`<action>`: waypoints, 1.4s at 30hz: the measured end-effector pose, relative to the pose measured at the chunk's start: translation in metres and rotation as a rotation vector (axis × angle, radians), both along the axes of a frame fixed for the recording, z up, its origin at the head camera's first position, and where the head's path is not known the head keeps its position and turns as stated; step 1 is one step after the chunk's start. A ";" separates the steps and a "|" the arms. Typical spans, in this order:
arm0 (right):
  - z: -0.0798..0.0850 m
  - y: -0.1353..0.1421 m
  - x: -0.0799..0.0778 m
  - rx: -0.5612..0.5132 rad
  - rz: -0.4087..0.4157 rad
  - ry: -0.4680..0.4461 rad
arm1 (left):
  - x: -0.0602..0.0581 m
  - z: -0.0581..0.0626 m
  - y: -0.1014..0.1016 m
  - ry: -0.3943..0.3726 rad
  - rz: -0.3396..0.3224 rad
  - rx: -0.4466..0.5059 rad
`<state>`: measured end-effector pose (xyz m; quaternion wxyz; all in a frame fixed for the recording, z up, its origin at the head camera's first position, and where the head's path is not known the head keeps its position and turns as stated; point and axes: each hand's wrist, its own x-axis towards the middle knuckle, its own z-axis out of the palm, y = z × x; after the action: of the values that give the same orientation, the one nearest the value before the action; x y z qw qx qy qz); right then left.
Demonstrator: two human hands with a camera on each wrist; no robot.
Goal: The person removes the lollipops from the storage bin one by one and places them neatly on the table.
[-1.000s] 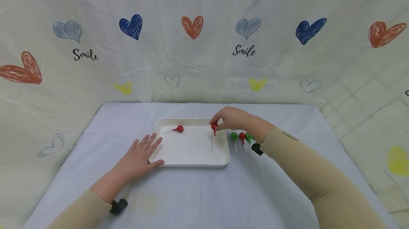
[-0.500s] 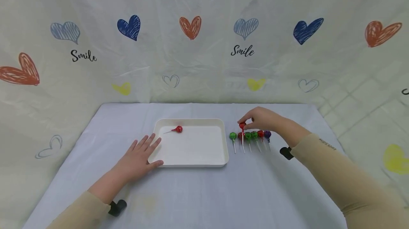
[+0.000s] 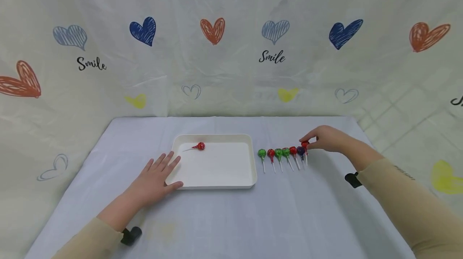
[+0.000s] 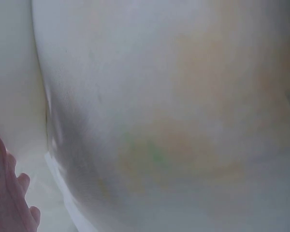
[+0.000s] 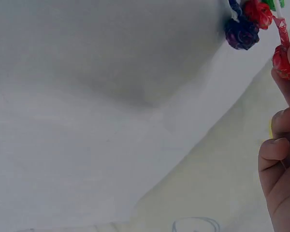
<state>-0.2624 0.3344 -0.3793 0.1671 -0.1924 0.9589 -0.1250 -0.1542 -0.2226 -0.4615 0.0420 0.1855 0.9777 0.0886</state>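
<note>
My right hand (image 3: 330,139) pinches a red-wrapped lollipop (image 3: 305,145) by its head between thumb and fingertips, stick pointing down, at the right end of a row of lollipops. Nearest to it is a purple lollipop (image 3: 301,151); in the right wrist view the held red lollipop (image 5: 282,62) appears apart from the purple head (image 5: 241,34). My left hand (image 3: 153,179) lies with fingers spread over the left edge of a white tray (image 3: 217,170). Inside that tray, near the back left, another red lollipop (image 3: 201,146) lies on its side.
Left of the purple one, the row holds a red lollipop (image 3: 293,151), several green ones and another red lollipop (image 3: 271,153), heads toward the back. A white cloth (image 3: 224,223) covers the table. Behind stands a heart-printed backdrop (image 3: 235,70).
My right hand has carried the red lollipop out from above the tray's right side, over the row, to its right end. The left hand has stayed at the tray.
</note>
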 end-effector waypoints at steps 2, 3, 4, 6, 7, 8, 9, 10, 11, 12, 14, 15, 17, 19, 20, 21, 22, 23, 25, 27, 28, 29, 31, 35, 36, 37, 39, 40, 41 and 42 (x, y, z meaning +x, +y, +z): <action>-0.001 0.006 -0.001 -0.005 -0.011 -0.006 | 0.000 0.000 -0.001 0.004 -0.001 -0.004; -0.002 0.008 -0.001 -0.008 -0.016 -0.011 | 0.000 -0.001 -0.001 0.006 -0.002 -0.004; -0.003 0.010 -0.002 -0.009 -0.023 -0.016 | -0.001 -0.001 -0.002 0.007 -0.002 -0.003; -0.006 0.012 -0.003 -0.008 -0.039 -0.037 | -0.001 -0.002 -0.003 0.007 -0.002 -0.003; -0.008 0.014 -0.004 -0.006 -0.042 -0.046 | -0.001 -0.002 -0.003 0.006 -0.002 -0.002; -0.010 0.014 -0.005 -0.003 -0.046 -0.054 | -0.001 -0.002 -0.003 0.006 -0.001 -0.002; -0.012 0.015 -0.006 0.003 -0.046 -0.057 | -0.001 -0.002 -0.003 0.007 -0.001 -0.003; -0.014 0.016 -0.006 0.005 -0.056 -0.066 | -0.001 -0.002 -0.003 0.006 -0.001 0.002; -0.016 0.017 -0.007 0.006 -0.067 -0.075 | -0.001 -0.002 -0.003 0.005 0.000 0.008; -0.018 0.018 -0.007 0.009 -0.071 -0.080 | -0.001 -0.002 -0.003 0.005 -0.001 0.012; -0.022 0.019 -0.008 0.011 -0.087 -0.092 | -0.001 -0.002 -0.003 0.004 0.000 0.013; -0.023 0.020 -0.008 0.006 -0.097 -0.102 | -0.001 -0.001 -0.003 0.003 -0.001 0.015; -0.026 0.021 -0.008 -0.003 -0.106 -0.114 | -0.001 -0.002 -0.003 0.001 -0.002 0.018; -0.028 0.020 -0.009 -0.008 -0.108 -0.120 | -0.001 -0.002 -0.003 0.000 -0.002 0.012; -0.028 0.019 -0.009 -0.012 -0.113 -0.121 | -0.001 -0.002 -0.003 0.000 -0.003 0.016; -0.028 0.019 -0.008 -0.015 -0.112 -0.123 | -0.001 -0.002 -0.002 -0.001 -0.003 0.014; -0.028 0.018 -0.008 -0.015 -0.110 -0.122 | -0.001 -0.002 -0.002 -0.001 -0.004 0.015; -0.028 0.018 -0.008 -0.015 -0.108 -0.121 | -0.001 -0.002 -0.002 -0.002 -0.004 0.013; -0.028 0.017 -0.007 -0.014 -0.108 -0.121 | -0.001 -0.002 -0.001 -0.001 -0.005 0.014; -0.028 0.017 -0.007 -0.014 -0.107 -0.123 | -0.001 -0.001 -0.001 0.001 -0.006 0.012; -0.028 0.017 -0.007 -0.019 -0.107 -0.125 | 0.000 -0.001 -0.001 0.002 -0.006 0.014; -0.028 0.017 -0.007 -0.022 -0.106 -0.125 | 0.000 -0.001 -0.001 0.003 -0.006 0.014; -0.028 0.017 -0.007 -0.030 -0.109 -0.124 | 0.000 0.000 -0.001 0.004 -0.007 0.015; -0.025 0.018 -0.007 -0.045 -0.112 -0.114 | 0.001 0.001 -0.001 0.004 -0.010 0.017; -0.024 0.018 -0.006 -0.047 -0.112 -0.108 | 0.001 0.001 -0.001 0.004 -0.011 0.017; -0.022 0.018 -0.006 -0.052 -0.118 -0.106 | 0.001 0.001 -0.001 0.005 -0.012 0.016; -0.019 0.017 -0.006 -0.058 -0.122 -0.102 | 0.001 0.001 -0.001 0.006 -0.013 0.017; -0.017 0.016 -0.005 -0.058 -0.123 -0.099 | 0.001 0.001 -0.001 0.006 -0.013 0.018; -0.015 0.016 -0.005 -0.057 -0.122 -0.095 | 0.001 0.001 -0.001 0.006 -0.013 0.020; -0.014 0.014 -0.005 -0.058 -0.125 -0.094 | 0.001 0.001 -0.001 0.006 -0.013 0.021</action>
<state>-0.2671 0.3486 -0.3933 0.1983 -0.1310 0.9560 -0.1718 -0.1530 -0.2239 -0.4603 0.0380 0.1925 0.9756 0.0982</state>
